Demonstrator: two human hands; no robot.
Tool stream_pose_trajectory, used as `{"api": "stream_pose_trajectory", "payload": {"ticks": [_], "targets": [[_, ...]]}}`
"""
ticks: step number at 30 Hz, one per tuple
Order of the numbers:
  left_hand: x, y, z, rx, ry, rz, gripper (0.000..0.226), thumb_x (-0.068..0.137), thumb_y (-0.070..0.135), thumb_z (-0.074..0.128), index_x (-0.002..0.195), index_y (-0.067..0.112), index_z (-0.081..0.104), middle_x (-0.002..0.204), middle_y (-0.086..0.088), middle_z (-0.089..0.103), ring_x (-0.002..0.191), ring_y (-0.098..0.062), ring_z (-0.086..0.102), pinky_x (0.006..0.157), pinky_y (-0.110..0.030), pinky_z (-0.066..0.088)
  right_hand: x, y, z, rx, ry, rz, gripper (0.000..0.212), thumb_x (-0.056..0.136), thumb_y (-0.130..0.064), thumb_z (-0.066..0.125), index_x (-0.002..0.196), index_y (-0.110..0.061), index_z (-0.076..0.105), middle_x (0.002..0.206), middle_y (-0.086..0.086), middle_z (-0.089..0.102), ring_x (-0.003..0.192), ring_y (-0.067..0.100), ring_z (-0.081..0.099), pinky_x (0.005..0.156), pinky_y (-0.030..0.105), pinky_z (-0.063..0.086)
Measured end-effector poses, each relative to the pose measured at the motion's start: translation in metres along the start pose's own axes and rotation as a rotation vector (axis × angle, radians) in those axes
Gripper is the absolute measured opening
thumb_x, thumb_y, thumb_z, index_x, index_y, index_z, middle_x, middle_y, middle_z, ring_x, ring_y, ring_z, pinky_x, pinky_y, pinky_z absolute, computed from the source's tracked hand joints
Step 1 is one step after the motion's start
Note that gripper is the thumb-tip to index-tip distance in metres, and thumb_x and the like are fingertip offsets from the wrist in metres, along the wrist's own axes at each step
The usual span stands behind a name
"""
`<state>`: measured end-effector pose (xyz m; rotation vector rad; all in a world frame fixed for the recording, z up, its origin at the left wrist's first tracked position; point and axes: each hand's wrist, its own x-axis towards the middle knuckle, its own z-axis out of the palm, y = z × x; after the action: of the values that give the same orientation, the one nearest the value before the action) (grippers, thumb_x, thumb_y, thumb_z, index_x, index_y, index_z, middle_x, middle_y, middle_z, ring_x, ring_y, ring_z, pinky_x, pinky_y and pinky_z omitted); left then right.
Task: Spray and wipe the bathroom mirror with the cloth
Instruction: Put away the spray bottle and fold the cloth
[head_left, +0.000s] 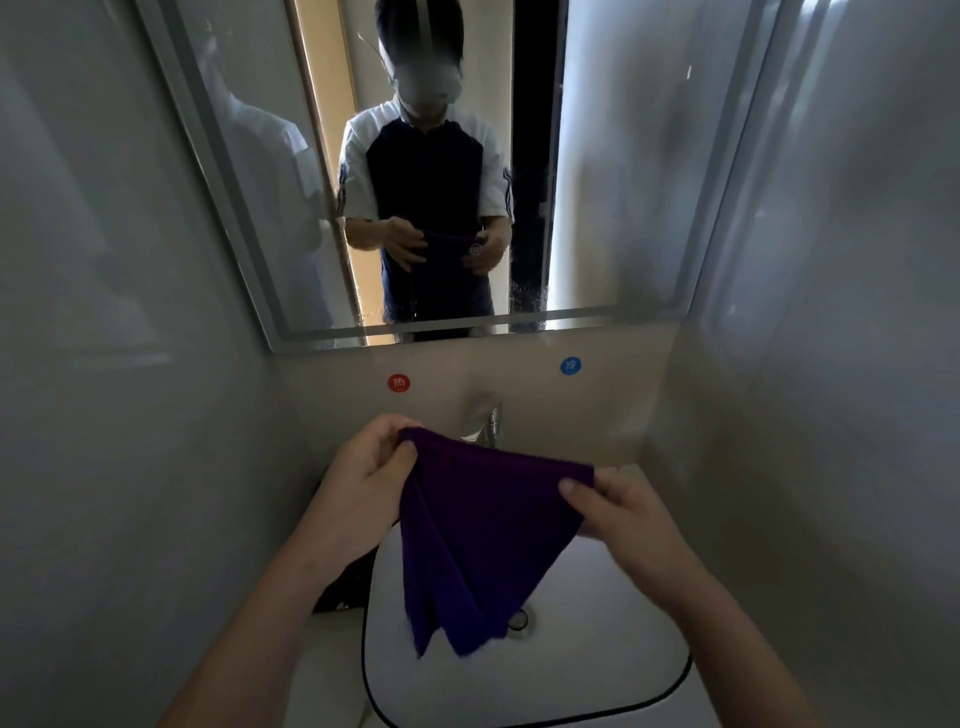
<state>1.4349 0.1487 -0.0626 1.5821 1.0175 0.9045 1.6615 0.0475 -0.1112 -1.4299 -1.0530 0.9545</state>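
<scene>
A dark purple cloth (483, 530) hangs stretched between my two hands above the sink. My left hand (363, 467) pinches its upper left corner. My right hand (618, 512) grips its upper right corner. The rest of the cloth droops in folds toward the basin. The bathroom mirror (618, 182) fills the wall ahead, above my hands, and reflects a person holding the cloth. Fine droplets or specks show on the glass near its lower edge. No spray bottle is in view.
A white basin (613, 660) with a drain (518, 619) lies under the cloth. A chrome tap (491, 423) stands behind it, between a red sticker (399, 383) and a blue sticker (570, 365). Pale walls close in on both sides. Something dark sits left of the basin (343, 587).
</scene>
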Motion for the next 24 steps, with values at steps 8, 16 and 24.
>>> {"api": "stream_pose_trajectory", "payload": {"ticks": [8, 16, 24], "targets": [[0.007, 0.034, 0.006, -0.158, 0.097, 0.032, 0.024, 0.107, 0.004, 0.044, 0.111, 0.014, 0.067, 0.090, 0.001, 0.073, 0.078, -0.013, 0.070, 0.064, -0.028, 0.062, 0.000, 0.026, -0.009, 0.069, -0.179, 0.052, 0.038, 0.089, -0.037, 0.077, 0.116, -0.011, 0.072, 0.112, 0.006, 0.078, 0.103, 0.016, 0.074, 0.094, 0.040, 0.060], [0.022, -0.005, -0.006, -0.256, 0.226, -0.188, 0.019, 0.107, 0.008, 0.048, 0.108, 0.018, 0.064, 0.106, -0.009, 0.072, 0.090, -0.020, 0.072, 0.066, -0.028, 0.058, -0.023, 0.072, 0.021, 0.097, -0.191, 0.274, 0.036, 0.102, -0.038, 0.060, 0.094, -0.006, 0.074, 0.092, 0.007, 0.076, 0.088, 0.022, 0.072, 0.084, 0.035, 0.059], [0.026, -0.049, -0.038, -0.289, 0.365, -0.284, 0.023, 0.107, 0.008, 0.048, 0.104, 0.023, 0.065, 0.115, -0.009, 0.069, 0.104, -0.025, 0.069, 0.077, -0.037, 0.057, -0.027, 0.028, 0.034, 0.274, -0.204, 0.171, 0.015, 0.091, -0.019, 0.070, 0.093, -0.005, 0.071, 0.084, 0.011, 0.071, 0.075, 0.024, 0.064, 0.070, 0.032, 0.050]]}}
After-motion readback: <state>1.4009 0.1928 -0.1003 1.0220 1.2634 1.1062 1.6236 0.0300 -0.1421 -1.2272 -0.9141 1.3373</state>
